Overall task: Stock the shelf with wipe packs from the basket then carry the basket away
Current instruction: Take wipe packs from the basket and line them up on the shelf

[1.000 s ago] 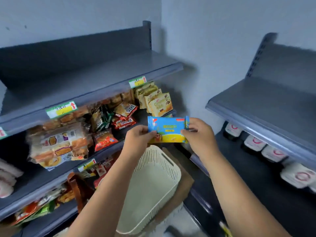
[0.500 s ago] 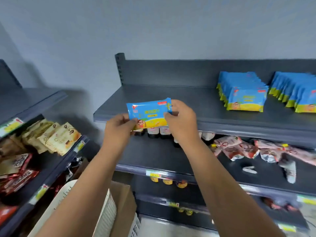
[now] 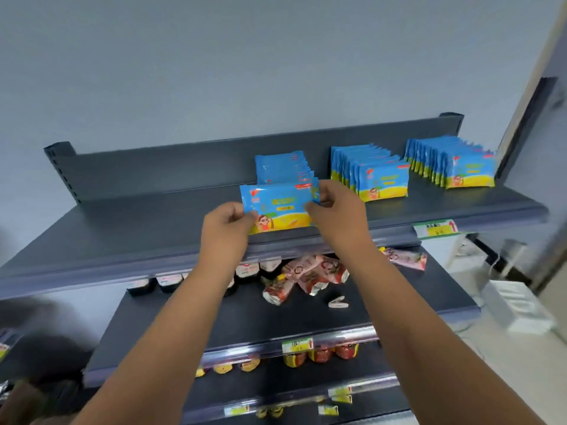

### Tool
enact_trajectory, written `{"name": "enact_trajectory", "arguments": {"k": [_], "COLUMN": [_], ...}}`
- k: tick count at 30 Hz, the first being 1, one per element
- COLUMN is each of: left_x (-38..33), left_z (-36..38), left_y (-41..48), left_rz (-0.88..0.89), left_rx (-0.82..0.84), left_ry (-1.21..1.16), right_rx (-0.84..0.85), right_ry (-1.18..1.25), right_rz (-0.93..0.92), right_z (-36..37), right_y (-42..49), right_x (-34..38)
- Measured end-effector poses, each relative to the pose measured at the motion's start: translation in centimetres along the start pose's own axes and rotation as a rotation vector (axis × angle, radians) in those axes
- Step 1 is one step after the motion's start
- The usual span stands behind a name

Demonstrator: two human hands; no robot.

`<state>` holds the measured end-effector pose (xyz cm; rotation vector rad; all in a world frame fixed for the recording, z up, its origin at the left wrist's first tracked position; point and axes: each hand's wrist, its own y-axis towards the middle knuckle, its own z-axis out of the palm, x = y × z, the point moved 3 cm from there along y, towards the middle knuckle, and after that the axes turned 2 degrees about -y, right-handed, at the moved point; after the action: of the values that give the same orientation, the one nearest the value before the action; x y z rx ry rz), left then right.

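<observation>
Left hand and right hand, fingers curled, pinch opposite ends of one wipe pack, held upright at the top shelf, apparently touching it, before a standing row.

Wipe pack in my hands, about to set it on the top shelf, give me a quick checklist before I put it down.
1. Both hands gripping: left hand and right hand pinch the wipe pack at its ends: ok.
2. Pack upright, label facing out: ok.
3. Lined up with the shortest row: ok.
4. Bare room on the top shelf in front of that row: ok.
5. Pack's bottom edge touching the shelf: cannot tell.
6. Basket emptied: cannot tell, out of view.
</observation>
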<state>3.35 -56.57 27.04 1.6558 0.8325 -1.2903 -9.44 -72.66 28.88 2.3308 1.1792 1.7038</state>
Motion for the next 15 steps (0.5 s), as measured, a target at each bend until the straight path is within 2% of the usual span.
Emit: {"name": "enact_trajectory", "arguments": {"k": [7,15], "left_x": [-1.2,-4.5], "left_z": [13.9,33.9], "left_y": [0.9,2.0], "left_rz": [0.034,0.141], "left_rx": [0.08,0.206], "left_ry": [0.032,0.146], "right_rx": [-0.048,-0.164], "right_ry": [-0.02,-0.099], "right_rz": [0.015,0.039], "right_z": [-10.4,-24.9], "right_y": [5.3,12.8], "right_x": [-7.4,-18.5]}}
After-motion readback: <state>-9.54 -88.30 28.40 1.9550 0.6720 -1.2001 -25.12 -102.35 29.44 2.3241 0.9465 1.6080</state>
